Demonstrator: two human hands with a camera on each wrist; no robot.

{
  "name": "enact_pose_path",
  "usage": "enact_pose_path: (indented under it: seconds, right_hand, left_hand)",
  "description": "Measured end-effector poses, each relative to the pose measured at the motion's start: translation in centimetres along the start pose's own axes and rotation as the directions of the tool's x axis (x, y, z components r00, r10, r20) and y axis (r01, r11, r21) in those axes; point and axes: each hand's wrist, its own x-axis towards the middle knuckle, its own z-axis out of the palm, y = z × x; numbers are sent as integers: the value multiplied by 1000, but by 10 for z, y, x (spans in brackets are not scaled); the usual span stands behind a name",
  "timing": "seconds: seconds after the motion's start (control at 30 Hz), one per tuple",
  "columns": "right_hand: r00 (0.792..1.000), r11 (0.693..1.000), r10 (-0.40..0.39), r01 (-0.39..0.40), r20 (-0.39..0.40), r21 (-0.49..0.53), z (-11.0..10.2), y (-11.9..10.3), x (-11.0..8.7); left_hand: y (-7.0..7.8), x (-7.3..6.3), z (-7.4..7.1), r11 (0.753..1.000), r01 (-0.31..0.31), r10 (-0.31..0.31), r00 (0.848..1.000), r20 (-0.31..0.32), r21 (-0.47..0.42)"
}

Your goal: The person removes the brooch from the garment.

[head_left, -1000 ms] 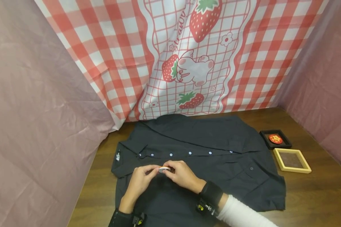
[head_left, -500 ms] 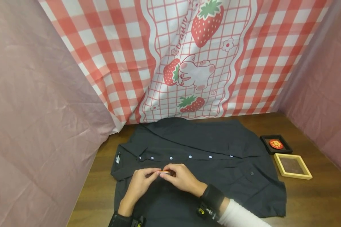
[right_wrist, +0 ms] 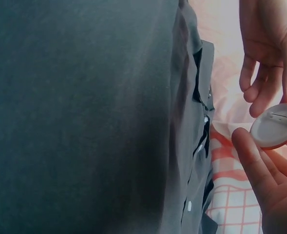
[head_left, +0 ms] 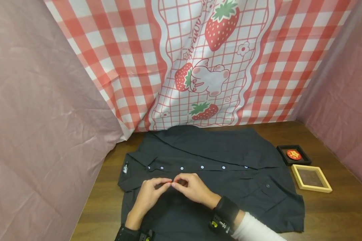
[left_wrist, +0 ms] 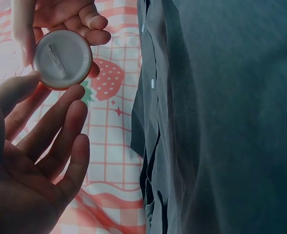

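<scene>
Mauve drapes (head_left: 48, 100) hang at both sides of a brown wooden table (head_left: 335, 214), and a red-and-white checked cloth (head_left: 114, 50) printed with strawberries closes off its far edge. Across the table spreads a dark grey button-up shirt (head_left: 241, 190), its collar (head_left: 135, 179) toward the left edge and a white label (head_left: 125, 168) inside the neck. Small pale buttons (head_left: 202, 167) run in a row along the front placket.

Over the near half of the shirt, a round pin badge (left_wrist: 63, 59) is held up between the left hand (head_left: 146, 195) and the right hand (head_left: 196, 189). Each grip is narrow, thumb and fingers pinching the badge at its rim from opposite sides. Both wrist views show its pale back, with a slim metal pin (left_wrist: 57, 60) across it and an orange-red edge; from the head it is almost hidden by the fingertips. Black bands wrap both wrists, and a white sleeve (head_left: 254, 231) covers the right forearm.

Toward the table's far right corner, a square black tray (head_left: 298, 163) holds a red and yellow badge (head_left: 294, 154). Just in front of it, nearer the right edge, lies a pale yellow tray (head_left: 315, 189).
</scene>
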Motion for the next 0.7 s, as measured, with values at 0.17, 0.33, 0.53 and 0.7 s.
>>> enact_pose_path:
  seconds: [0.17,0.33,0.53,0.7]
  right_hand:
    - [998,998,49,-51,43,41,-2,0,-1]
    - [994,995,71,-76,85,57,-6,0,-2]
    - [991,994,64,-73,118,77,-11,0,-1]
    - [993,994,53,-62,103,85,-14,-2,0]
  left_hand:
    - [2,0,0,1000,29,-29,1000,5,-10]
    - [2,-1,1,999,29,-29,999,19,-16]
    - [3,-1,1,999,19,-19,1000,25,-28]
    - [4,1,1,999,-3,4,1000,27,-37]
